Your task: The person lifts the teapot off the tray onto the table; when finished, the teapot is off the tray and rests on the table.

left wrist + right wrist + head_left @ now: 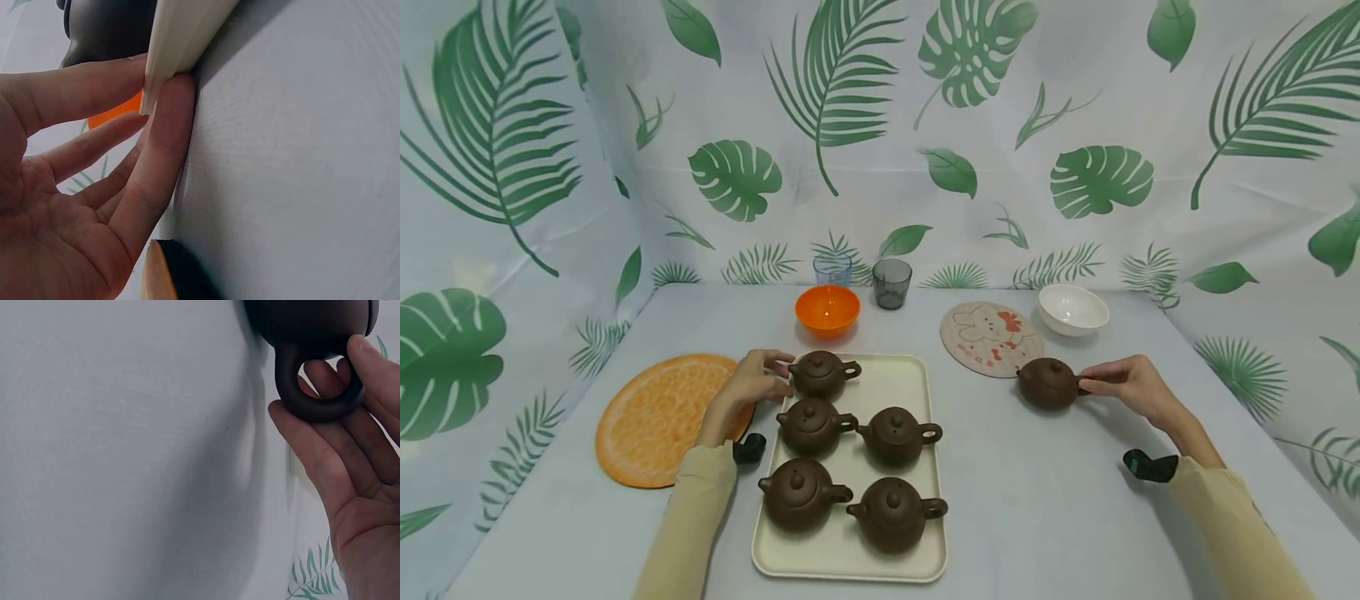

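Note:
My left hand [747, 389] is at the left edge of a cream tray [850, 567]. In the left wrist view, its fingers pinch the tray rim [164, 56], one beneath it near the cloth. Several dark brown teapots stand on the tray, including a back-left teapot [818, 373] close to my left fingertips and a front-right teapot [891, 512]. Over on the right, my right hand [1138, 387] pinches the looped handle [319, 412] of another brown teapot [1048, 385], spout to the left. Whether its base touches the cloth I cannot tell.
An orange round mat [658, 417] lies left of the tray. Behind the tray are an orange bowl [827, 312], a grey glass [892, 285] and a clear bluish glass [832, 270]. A round rabbit mat [981, 337] and a white bowl [1073, 310] are at the back right.

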Demonstrator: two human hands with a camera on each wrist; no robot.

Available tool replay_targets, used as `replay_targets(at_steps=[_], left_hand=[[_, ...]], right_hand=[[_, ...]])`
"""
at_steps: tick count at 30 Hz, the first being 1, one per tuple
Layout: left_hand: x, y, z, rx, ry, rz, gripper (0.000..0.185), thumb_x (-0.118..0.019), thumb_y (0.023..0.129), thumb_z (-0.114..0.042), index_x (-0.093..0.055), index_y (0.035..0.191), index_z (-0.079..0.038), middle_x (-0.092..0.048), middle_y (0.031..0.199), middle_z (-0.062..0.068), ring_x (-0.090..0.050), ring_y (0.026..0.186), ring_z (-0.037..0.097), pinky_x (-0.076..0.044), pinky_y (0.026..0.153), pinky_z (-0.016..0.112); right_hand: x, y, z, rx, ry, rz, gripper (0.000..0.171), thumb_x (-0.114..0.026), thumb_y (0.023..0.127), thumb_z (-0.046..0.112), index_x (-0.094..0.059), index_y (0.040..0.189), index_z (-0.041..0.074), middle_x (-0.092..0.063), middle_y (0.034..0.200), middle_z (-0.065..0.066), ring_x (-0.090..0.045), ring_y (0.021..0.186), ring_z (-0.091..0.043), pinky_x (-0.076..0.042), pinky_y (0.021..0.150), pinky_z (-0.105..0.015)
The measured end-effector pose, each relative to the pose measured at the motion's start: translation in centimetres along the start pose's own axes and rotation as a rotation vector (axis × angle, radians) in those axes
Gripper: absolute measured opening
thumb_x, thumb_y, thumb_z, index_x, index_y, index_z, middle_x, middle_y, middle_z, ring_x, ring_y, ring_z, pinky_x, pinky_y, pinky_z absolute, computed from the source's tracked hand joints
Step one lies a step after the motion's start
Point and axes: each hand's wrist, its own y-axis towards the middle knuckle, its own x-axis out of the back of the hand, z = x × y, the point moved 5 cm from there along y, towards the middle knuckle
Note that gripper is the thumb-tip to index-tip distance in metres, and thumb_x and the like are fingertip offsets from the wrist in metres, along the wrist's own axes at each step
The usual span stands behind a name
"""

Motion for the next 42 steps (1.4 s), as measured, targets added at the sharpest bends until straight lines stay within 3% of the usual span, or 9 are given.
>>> replay_targets(at_steps=[9, 15, 20, 23, 27, 30, 37, 42], left_hand=[[0.3, 0.3, 0.0, -0.005, 0.003, -0.014, 0.059, -0.069, 0.073, 0.01, -0.053, 0.129, 0.007, -0.058, 0.106, 0.023, -0.062, 0.069, 0.016, -0.058, 0.063, 0.03], [0.3, 0.3, -0.1, 0.01, 0.009, -0.003, 0.059, -0.069, 0.073, 0.009, -0.053, 0.13, 0.007, -0.058, 0.106, 0.022, -0.062, 0.07, 0.016, -0.058, 0.064, 0.029], [0.4, 0.3, -0.2, 0.005, 0.021, -0.004, 0.06, -0.07, 0.073, 0.008, -0.052, 0.13, 0.008, -0.058, 0.106, 0.023, -0.062, 0.068, 0.015, -0.058, 0.063, 0.03], [0.4, 0.3, -0.2, 0.0, 0.016, -0.005, 0.06, -0.07, 0.073, 0.008, -0.052, 0.13, 0.008, -0.058, 0.105, 0.023, -0.061, 0.066, 0.015, -0.058, 0.062, 0.03], [0.4, 0.2, -0.3, -0.003, 0.007, -0.001, 0.06, -0.07, 0.073, 0.008, -0.052, 0.13, 0.008, -0.059, 0.102, 0.022, -0.061, 0.064, 0.014, -0.057, 0.06, 0.029], [0.4, 0.2, -0.2, 0.003, 0.005, -0.002, 0.059, -0.07, 0.073, 0.008, -0.053, 0.13, 0.008, -0.059, 0.102, 0.021, -0.061, 0.063, 0.014, -0.057, 0.06, 0.028], [0.3, 0.2, 0.0, -0.009, -0.017, -0.002, 0.06, -0.07, 0.072, 0.009, -0.053, 0.129, 0.009, -0.058, 0.104, 0.023, -0.061, 0.066, 0.015, -0.058, 0.062, 0.03], [0.0, 0.0, 0.0, -0.015, -0.043, 0.01, 0.06, -0.069, 0.072, 0.01, -0.052, 0.13, 0.009, -0.058, 0.102, 0.022, -0.061, 0.066, 0.016, -0.058, 0.063, 0.031]], right_hand=[[0.1, 0.5, 0.4, -0.008, -0.04, 0.015, 0.043, -0.07, 0.088, 0.023, -0.064, 0.115, -0.01, -0.072, 0.102, -0.013, -0.065, 0.084, 0.002, -0.049, 0.073, -0.014], [0.2, 0.4, 1.5, 0.01, -0.055, -0.019, 0.042, -0.068, 0.089, 0.023, -0.064, 0.116, -0.009, -0.073, 0.098, -0.003, -0.064, 0.084, 0.004, -0.047, 0.074, -0.011], [-0.1, 0.8, 4.3, 0.1, -0.053, -0.111, 0.036, -0.067, 0.09, 0.022, -0.067, 0.112, -0.007, -0.073, 0.095, 0.005, -0.061, 0.083, 0.011, -0.047, 0.072, -0.008], [-1.0, 1.6, 6.3, 0.155, -0.039, -0.152, 0.034, -0.069, 0.089, 0.02, -0.068, 0.109, -0.008, -0.073, 0.095, 0.002, -0.059, 0.083, 0.013, -0.049, 0.072, -0.008], [-3.2, 2.8, 8.8, 0.198, -0.014, -0.146, 0.032, -0.068, 0.089, 0.02, -0.069, 0.11, -0.005, -0.073, 0.1, -0.012, -0.058, 0.086, 0.011, -0.048, 0.075, -0.008], [-5.6, 3.8, 10.6, 0.207, 0.012, -0.093, 0.033, -0.068, 0.09, 0.022, -0.069, 0.112, -0.003, -0.071, 0.105, -0.017, -0.061, 0.089, 0.005, -0.048, 0.077, -0.011], [-11.4, 6.3, 15.3, 0.266, 0.083, 0.044, 0.03, -0.07, 0.087, 0.017, -0.07, 0.11, -0.004, -0.071, 0.105, -0.017, -0.069, 0.093, -0.022, -0.055, 0.075, -0.022], [-15.1, 7.3, 18.2, 0.354, 0.077, 0.15, 0.029, -0.07, 0.087, 0.014, -0.07, 0.108, -0.007, -0.072, 0.101, -0.017, -0.069, 0.092, -0.026, -0.057, 0.078, -0.033]])
